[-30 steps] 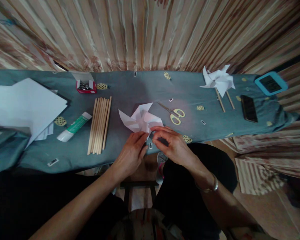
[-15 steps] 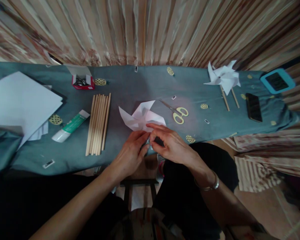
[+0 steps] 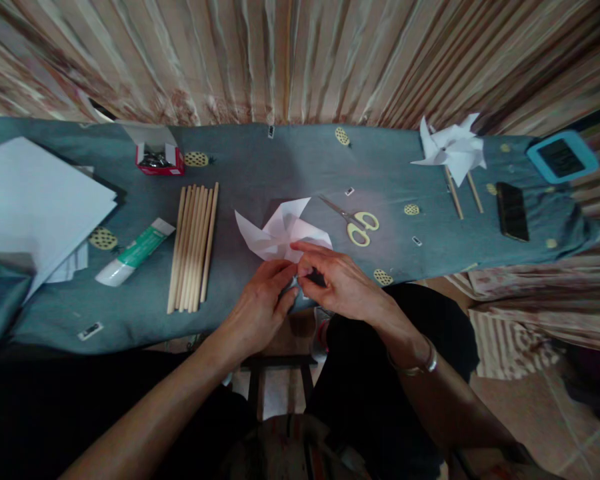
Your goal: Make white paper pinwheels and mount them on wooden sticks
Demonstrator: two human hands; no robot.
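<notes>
A white paper pinwheel [image 3: 280, 230] lies at the middle of the table's near side, its blades pointing away from me. My left hand [image 3: 266, 298] grips its near edge, thumb and fingers pinched together. Close against it, my right hand [image 3: 339, 280] is closed over the same near edge, the index finger resting on the paper. Whether a small piece sits between the fingertips is hidden. Beyond my right hand lies a pair of scissors [image 3: 359, 223] with yellow handles. Left of the pinwheel is a row of wooden sticks [image 3: 193, 250].
On the left are white paper sheets [image 3: 40, 193], a green-and-white glue stick [image 3: 135, 253] and a red box of metal pieces [image 3: 160, 160]. Finished pinwheels [image 3: 453, 148] on sticks, a phone [image 3: 512, 211] and a blue-framed device [image 3: 563, 157] lie right. A curtain [image 3: 280, 60] hangs behind.
Both hands stay on the pinwheel's near edge, with the right fingers shifted slightly. The view has moved a little; the objects on the table keep their places.
</notes>
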